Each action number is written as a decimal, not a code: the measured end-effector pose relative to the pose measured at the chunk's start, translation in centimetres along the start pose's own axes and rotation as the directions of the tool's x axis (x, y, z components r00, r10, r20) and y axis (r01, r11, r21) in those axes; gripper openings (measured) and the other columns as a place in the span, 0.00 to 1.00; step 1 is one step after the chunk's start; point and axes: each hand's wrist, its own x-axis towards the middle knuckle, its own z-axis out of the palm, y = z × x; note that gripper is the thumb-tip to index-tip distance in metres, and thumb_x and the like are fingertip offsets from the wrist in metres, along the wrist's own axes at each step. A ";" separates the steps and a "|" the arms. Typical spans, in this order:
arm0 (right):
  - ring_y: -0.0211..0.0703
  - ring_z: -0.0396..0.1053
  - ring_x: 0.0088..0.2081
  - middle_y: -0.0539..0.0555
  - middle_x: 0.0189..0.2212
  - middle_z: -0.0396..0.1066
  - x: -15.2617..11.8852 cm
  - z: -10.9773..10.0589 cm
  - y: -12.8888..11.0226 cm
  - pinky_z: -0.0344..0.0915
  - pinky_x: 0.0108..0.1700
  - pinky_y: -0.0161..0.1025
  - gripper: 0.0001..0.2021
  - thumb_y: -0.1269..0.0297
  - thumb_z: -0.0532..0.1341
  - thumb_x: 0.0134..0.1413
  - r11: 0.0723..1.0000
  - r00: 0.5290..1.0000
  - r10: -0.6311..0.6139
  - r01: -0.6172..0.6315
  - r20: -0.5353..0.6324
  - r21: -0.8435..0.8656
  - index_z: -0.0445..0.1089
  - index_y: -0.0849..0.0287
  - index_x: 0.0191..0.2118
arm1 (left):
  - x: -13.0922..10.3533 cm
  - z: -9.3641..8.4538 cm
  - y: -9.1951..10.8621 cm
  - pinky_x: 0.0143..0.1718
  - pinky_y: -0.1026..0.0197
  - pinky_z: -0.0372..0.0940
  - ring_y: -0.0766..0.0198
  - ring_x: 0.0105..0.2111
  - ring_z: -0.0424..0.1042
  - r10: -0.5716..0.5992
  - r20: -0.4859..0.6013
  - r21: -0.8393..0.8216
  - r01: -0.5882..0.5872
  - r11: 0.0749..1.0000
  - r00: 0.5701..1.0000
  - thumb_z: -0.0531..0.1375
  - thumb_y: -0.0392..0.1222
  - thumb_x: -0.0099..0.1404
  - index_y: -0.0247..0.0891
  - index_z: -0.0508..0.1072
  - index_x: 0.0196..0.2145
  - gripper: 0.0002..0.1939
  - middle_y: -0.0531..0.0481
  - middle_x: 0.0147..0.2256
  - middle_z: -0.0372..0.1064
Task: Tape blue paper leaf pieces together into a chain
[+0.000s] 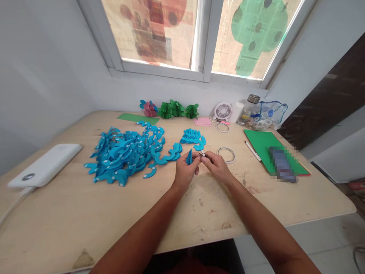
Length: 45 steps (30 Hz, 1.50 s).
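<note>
My left hand [185,169] pinches a folded blue paper piece [189,156] that stands up between thumb and fingers. Its fingertips meet those of my right hand [216,166], which is closed in a pinch. A small white bit [203,153] with something dark beside it shows at the right fingertips; what it is I cannot make out. Just beyond the hands lies a row of curved blue paper pieces [192,136]. To the left spreads a big heap of similar blue paper pieces [122,152], many with small white squares on them.
A roll of tape [226,155] lies right of my hands. Farther right are a white pen [253,151], green sheets [264,146] and a blurred-out object. A white power bank [47,165] lies left. Green paper shapes [176,109], a small fan [222,111] and a bottle [248,110] line the back.
</note>
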 end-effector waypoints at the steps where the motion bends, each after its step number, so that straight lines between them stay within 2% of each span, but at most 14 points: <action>1: 0.33 0.51 0.23 0.46 0.20 0.57 0.0 0.0 0.0 0.49 0.26 0.31 0.16 0.53 0.52 0.55 1.000 1.000 0.002 -0.002 -0.001 -0.004 0.68 0.61 0.33 | 0.0 0.0 0.0 0.11 0.70 0.48 0.75 0.09 0.54 0.001 -0.001 0.000 -0.001 1.000 1.000 0.62 0.43 0.50 0.36 0.69 0.25 0.09 0.60 0.13 0.57; 6: 0.33 0.51 0.23 0.46 0.19 0.56 -0.1 0.1 -0.1 0.49 0.25 0.32 0.16 0.53 0.51 0.55 1.000 1.000 -0.003 0.002 -0.027 -0.028 0.67 0.61 0.30 | 0.0 -0.1 0.0 0.11 0.70 0.48 0.75 0.10 0.54 -0.013 0.003 0.010 0.013 1.000 1.000 0.63 0.44 0.50 0.35 0.70 0.25 0.09 0.60 0.12 0.57; 14: 0.34 0.53 0.24 0.47 0.21 0.57 0.0 0.0 0.0 0.51 0.27 0.32 0.15 0.52 0.53 0.53 0.999 0.999 0.010 -0.012 -0.035 -0.045 0.67 0.61 0.32 | 0.1 -0.1 0.1 0.11 0.70 0.47 0.74 0.10 0.54 -0.012 -0.028 -0.005 0.012 1.000 1.000 0.63 0.44 0.50 0.35 0.70 0.26 0.10 0.59 0.11 0.57; 22: 0.34 0.54 0.24 0.46 0.21 0.58 -0.1 0.1 0.2 0.50 0.27 0.32 0.17 0.53 0.54 0.54 0.999 1.000 0.015 -0.015 -0.002 -0.043 0.69 0.61 0.40 | 0.4 -0.3 0.0 0.11 0.69 0.48 0.74 0.10 0.55 -0.027 -0.059 -0.076 0.023 0.997 0.998 0.65 0.45 0.47 0.35 0.71 0.29 0.13 0.60 0.11 0.57; 31: 0.33 0.52 0.23 0.46 0.20 0.58 0.0 -0.1 0.1 0.49 0.26 0.32 0.17 0.53 0.53 0.54 0.997 1.000 0.015 -0.014 0.022 -0.075 0.70 0.61 0.38 | 0.4 -0.3 0.0 0.12 0.69 0.48 0.73 0.10 0.56 -0.027 -0.065 -0.084 0.021 0.996 0.998 0.66 0.45 0.47 0.36 0.71 0.29 0.13 0.60 0.11 0.56; 36: 0.34 0.52 0.23 0.46 0.19 0.56 0.0 -0.1 0.3 0.48 0.25 0.32 0.17 0.52 0.53 0.54 0.996 1.000 0.019 -0.020 -0.008 -0.083 0.69 0.61 0.33 | 0.4 -0.4 0.0 0.11 0.69 0.48 0.73 0.10 0.56 -0.022 -0.071 -0.113 0.014 0.994 0.997 0.65 0.44 0.48 0.37 0.71 0.30 0.12 0.61 0.12 0.57; 45: 0.34 0.51 0.22 0.46 0.18 0.54 0.0 -0.1 0.2 0.48 0.25 0.32 0.16 0.52 0.52 0.54 0.997 0.999 0.022 -0.020 0.026 -0.080 0.67 0.60 0.32 | 0.4 -0.4 0.1 0.12 0.69 0.49 0.74 0.11 0.56 0.016 -0.033 -0.092 -0.019 0.996 0.999 0.65 0.44 0.49 0.37 0.70 0.30 0.11 0.60 0.14 0.60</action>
